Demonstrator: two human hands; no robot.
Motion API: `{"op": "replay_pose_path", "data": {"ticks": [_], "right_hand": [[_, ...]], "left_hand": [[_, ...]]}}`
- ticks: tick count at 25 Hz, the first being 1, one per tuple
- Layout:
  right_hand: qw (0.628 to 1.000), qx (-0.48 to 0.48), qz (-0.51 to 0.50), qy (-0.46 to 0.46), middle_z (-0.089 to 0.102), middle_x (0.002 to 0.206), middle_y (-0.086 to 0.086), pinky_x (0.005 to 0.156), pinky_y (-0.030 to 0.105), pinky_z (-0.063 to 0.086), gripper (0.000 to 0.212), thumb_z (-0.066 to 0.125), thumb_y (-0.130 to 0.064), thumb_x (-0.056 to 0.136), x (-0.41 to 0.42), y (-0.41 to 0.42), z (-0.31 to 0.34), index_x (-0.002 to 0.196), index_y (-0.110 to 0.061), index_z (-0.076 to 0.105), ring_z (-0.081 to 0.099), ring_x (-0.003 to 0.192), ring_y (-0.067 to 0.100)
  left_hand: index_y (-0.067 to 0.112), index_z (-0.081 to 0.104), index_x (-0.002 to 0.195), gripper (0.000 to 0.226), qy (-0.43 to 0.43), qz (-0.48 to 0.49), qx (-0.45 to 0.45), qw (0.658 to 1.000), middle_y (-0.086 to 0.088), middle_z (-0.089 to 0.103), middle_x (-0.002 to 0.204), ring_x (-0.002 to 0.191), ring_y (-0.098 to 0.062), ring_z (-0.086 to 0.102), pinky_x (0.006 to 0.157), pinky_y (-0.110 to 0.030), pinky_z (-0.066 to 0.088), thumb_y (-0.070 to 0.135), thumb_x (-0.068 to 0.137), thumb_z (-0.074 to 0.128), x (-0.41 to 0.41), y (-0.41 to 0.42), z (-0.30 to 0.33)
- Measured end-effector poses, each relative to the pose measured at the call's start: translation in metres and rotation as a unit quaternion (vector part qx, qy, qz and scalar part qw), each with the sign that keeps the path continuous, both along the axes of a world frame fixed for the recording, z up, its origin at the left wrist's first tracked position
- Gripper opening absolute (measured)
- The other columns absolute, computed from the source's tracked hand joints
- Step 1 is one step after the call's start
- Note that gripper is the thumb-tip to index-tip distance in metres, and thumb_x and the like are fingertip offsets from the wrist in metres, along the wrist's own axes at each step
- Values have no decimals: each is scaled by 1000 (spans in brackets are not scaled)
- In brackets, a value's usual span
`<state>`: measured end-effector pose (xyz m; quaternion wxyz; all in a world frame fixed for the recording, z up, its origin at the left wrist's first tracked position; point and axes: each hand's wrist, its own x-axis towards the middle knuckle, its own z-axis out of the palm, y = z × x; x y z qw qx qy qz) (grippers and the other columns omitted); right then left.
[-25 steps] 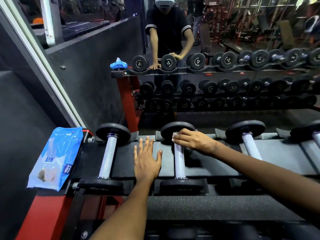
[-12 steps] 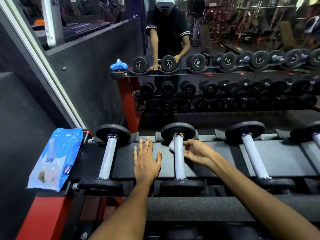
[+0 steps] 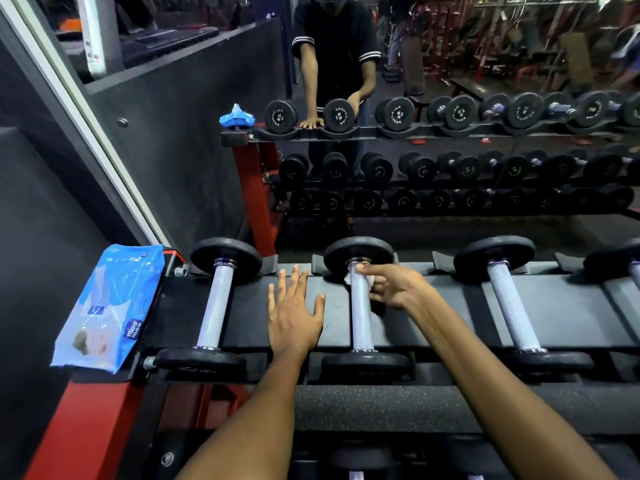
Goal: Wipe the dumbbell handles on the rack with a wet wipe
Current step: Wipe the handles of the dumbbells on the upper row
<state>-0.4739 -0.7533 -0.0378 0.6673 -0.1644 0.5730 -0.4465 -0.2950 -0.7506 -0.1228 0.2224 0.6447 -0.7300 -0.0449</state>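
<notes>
Knurled steel is being cleaned on the top shelf of a gym rack (image 3: 433,306), where a white wet wipe (image 3: 369,281) is pinched against the far end of the second dumbbell handle (image 3: 360,310) by the right hand (image 3: 394,289). The forefinger is laid over the top of the bar just below the far plate, and the other fingers are curled at its right side with the wipe tucked between them and the metal; only scraps of the cloth are seen. The left hand (image 3: 294,317) is pressed flat on the black shelf pad between the first dumbbell handle (image 3: 216,306) and the second, fingers straight and spread, nothing held.

The stroke is judged to be at its start, at the far collar. It would be done well if the wipe were wrapped fully round the bar and drawn toward the near plate with a slight twist, so that the underside is reached. The third dumbbell handle (image 3: 512,306) is judged still to be done. A blue pack of wipes (image 3: 107,306) is seen at the rack's left end, and the scene is reflected in a wall mirror (image 3: 450,98) behind.
</notes>
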Motion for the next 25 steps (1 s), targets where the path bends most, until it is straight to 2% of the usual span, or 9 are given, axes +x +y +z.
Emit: {"op": "replay_pose_path", "data": {"ticks": [3, 7, 9, 12, 13, 15, 19, 22, 25], "right_hand": [[974, -107, -86, 179, 62, 71, 10, 42, 18, 48, 20, 79, 0, 68, -1, 10, -4, 74, -3, 59, 60, 59, 16], [875, -321, -73, 356, 67, 74, 2, 55, 16, 51, 14, 71, 1, 77, 8, 25, 8, 88, -6, 65, 62, 54, -2], [693, -490, 71, 525, 68, 88, 0, 70, 14, 50, 21, 58, 4, 82, 8, 18, 26, 97, -7, 68, 62, 73, -3], [250, -608, 377, 652, 68, 99, 5, 84, 28, 51, 34, 39, -9, 83, -16, -10, 36, 98, -7, 70, 65, 96, 20], [148, -615, 419, 652, 68, 103, 5, 87, 28, 50, 40, 34, -11, 84, -28, -18, 38, 100, -9, 70, 65, 101, 22], [37, -593, 460, 660, 67, 112, 2, 92, 28, 49, 46, 30, -10, 83, -37, -28, 43, 109, -12, 68, 62, 109, 20], [-13, -507, 555, 660, 66, 92, -1, 86, 31, 42, 20, 48, -7, 82, 1, -33, 31, 92, -17, 62, 64, 91, 22], [-85, -298, 641, 702, 64, 109, -3, 92, 29, 31, 24, 53, -12, 87, 26, -32, 38, 109, -20, 58, 57, 107, 20], [-3, -361, 618, 698, 64, 104, 5, 86, 36, 44, 21, 54, -12, 85, 22, -36, 47, 105, -16, 59, 58, 102, 28]], "left_hand": [[24, 23, 154, 64, 7, 1, 1, 1000, 7, 16, 162, 150, -13, -1, 119, -30, -12, 51, 96, 29, 0, 0, 0], [24, 24, 154, 68, 10, 2, 1, 1000, 8, 16, 161, 150, -12, -1, 119, -30, -11, 54, 92, 25, -1, 0, 0], [24, 22, 154, 66, 2, 2, 5, 1000, 8, 13, 162, 150, -12, -3, 119, -31, -12, 54, 95, 25, -1, 0, 1], [25, 21, 154, 63, 3, 0, 4, 1000, 8, 13, 162, 150, -12, -3, 120, -31, -11, 52, 98, 28, -1, 2, 2], [24, 21, 154, 63, 8, -1, 4, 1000, 8, 13, 162, 150, -12, -3, 120, -31, -12, 52, 98, 29, 0, 2, 3], [25, 20, 154, 63, 7, 2, 1, 1000, 8, 12, 162, 150, -12, -4, 119, -30, -13, 51, 99, 32, -1, 3, 4], [25, 19, 154, 62, 10, 0, 2, 1000, 9, 12, 162, 150, -11, -5, 120, -30, -13, 50, 99, 33, -1, 2, 4], [25, 18, 155, 62, 10, -3, 6, 1000, 9, 11, 162, 150, -11, -6, 119, -29, -14, 51, 99, 32, 0, 1, 4], [25, 17, 155, 63, -1, 1, 4, 1000, 9, 10, 162, 149, -11, -7, 118, -29, -16, 52, 99, 29, 0, 0, 2]]}}
